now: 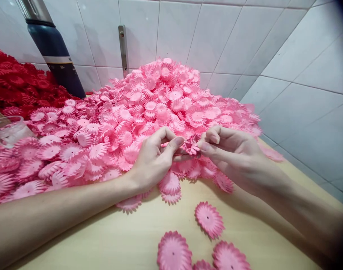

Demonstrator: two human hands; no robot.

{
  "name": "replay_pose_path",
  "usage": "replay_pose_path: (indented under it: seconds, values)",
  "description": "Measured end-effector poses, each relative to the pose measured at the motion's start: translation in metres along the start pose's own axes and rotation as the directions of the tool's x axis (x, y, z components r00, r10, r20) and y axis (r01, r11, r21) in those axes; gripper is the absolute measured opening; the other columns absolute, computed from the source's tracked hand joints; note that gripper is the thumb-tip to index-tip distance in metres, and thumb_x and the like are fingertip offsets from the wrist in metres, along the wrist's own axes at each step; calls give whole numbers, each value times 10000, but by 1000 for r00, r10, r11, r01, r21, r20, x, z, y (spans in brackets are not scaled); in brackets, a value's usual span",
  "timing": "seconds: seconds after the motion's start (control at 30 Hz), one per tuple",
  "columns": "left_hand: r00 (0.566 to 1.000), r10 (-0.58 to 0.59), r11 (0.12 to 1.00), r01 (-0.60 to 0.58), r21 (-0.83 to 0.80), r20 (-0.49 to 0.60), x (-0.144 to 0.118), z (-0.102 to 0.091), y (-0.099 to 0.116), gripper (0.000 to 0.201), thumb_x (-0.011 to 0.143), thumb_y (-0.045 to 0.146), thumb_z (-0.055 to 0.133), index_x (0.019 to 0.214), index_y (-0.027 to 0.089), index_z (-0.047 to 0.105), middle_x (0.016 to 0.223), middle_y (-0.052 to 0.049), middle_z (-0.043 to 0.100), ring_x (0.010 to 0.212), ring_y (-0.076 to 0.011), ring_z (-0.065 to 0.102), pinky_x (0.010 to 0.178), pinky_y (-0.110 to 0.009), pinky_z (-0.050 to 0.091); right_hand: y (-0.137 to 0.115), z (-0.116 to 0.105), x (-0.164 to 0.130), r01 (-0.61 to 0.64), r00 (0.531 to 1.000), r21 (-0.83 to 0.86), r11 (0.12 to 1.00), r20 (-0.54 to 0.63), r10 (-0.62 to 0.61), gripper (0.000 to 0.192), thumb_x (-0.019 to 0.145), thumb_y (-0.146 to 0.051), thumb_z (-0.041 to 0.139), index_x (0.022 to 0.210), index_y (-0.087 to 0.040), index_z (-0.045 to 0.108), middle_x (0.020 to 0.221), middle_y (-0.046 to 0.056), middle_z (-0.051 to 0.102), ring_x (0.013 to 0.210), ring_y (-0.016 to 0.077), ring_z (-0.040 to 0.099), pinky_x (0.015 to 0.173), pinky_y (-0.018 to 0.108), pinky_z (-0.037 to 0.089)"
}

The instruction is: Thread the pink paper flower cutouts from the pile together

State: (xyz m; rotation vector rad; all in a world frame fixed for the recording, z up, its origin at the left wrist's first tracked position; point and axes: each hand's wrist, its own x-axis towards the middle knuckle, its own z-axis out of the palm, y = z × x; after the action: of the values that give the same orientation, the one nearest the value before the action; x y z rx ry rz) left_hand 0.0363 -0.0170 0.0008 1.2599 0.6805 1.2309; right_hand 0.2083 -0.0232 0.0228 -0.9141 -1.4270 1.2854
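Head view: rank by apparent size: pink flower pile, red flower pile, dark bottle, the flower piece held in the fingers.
1. pink flower pile
2. red flower pile
3. dark bottle, cropped at the frame's top, so unsure against red
4. held flower piece

Hands: two, one left hand (151, 161) and one right hand (233, 153). Small pink flower piece (191, 147) pinched between them: one. Pink flower heap (137, 112): one, pieces too many to count. Red flower heap (19, 86): one, likewise uncounted. Loose pink flowers (209, 219) lying apart on the bare surface (118, 240) in front: four in view. Dark bottle (54, 52): one. Clear container (8, 131): one. Metal wall bracket (122, 48): one.
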Motion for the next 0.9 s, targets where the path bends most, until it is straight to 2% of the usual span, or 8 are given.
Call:
replay_pose_path:
  seconds: [0.07,0.17,0.23,0.3,0.4,0.53,0.67,0.9]
  values:
    - [1000,-18,999,17,-31,-3,2,-1,-2,277,836,340,677,736,163,489,697,48,533,631,-74,619,678,-246,610,-1,-1,0,-24,1000,14,1000,15,23,267,778,-277,751,667,-229,513,676,-25,482,631,114,488,583,238,487]
    - [992,-67,994,57,-93,-106,8,-4,-6,232,909,292,590,775,182,435,671,38,575,609,-112,691,652,-264,614,-2,-6,1,-41,999,72,997,20,40,269,756,-260,764,642,-234,522,643,-28,462,618,126,480,600,266,488]
    - [973,-74,986,39,-160,-219,13,-7,-7,212,948,239,515,776,189,402,670,30,581,671,-154,737,689,-289,617,-3,-11,2,-14,1000,119,993,-24,17,263,728,-233,784,640,-234,537,633,-30,456,628,132,489,639,282,497]
    - [963,-81,976,24,-216,-256,14,-8,-6,215,946,185,492,752,183,398,695,26,579,736,-175,749,749,-329,614,-4,-15,4,31,996,154,988,-91,-17,219,728,-200,780,682,-239,570,652,-29,480,660,134,512,685,282,504]
    - [989,-13,982,-16,-191,-145,11,-7,-2,212,896,157,539,700,163,457,760,3,604,780,-168,722,784,-367,600,-4,-18,7,67,985,177,982,-171,-37,152,754,-166,747,761,-241,615,701,-24,529,696,126,530,704,270,499]
    - [985,133,974,-150,170,111,2,-6,8,151,839,178,632,691,148,628,1023,-78,683,929,-182,656,870,-359,539,-2,-14,9,11,962,159,987,-272,33,133,757,-165,714,700,-227,611,723,-6,531,705,133,523,635,263,485]
    - [899,185,836,-356,418,397,-2,-5,13,145,831,211,669,691,182,692,1021,-85,716,1044,-230,605,996,-439,438,-1,-7,10,-9,947,137,990,-317,52,134,736,-165,702,670,-223,601,719,-9,517,691,131,524,600,259,463]
    - [761,260,695,-574,432,594,-2,-5,8,93,791,242,726,737,167,716,1007,-117,712,1054,-239,554,972,-398,454,4,-8,9,57,959,113,992,-282,-23,150,735,-172,752,698,-212,613,698,-19,553,678,115,522,643,255,464]
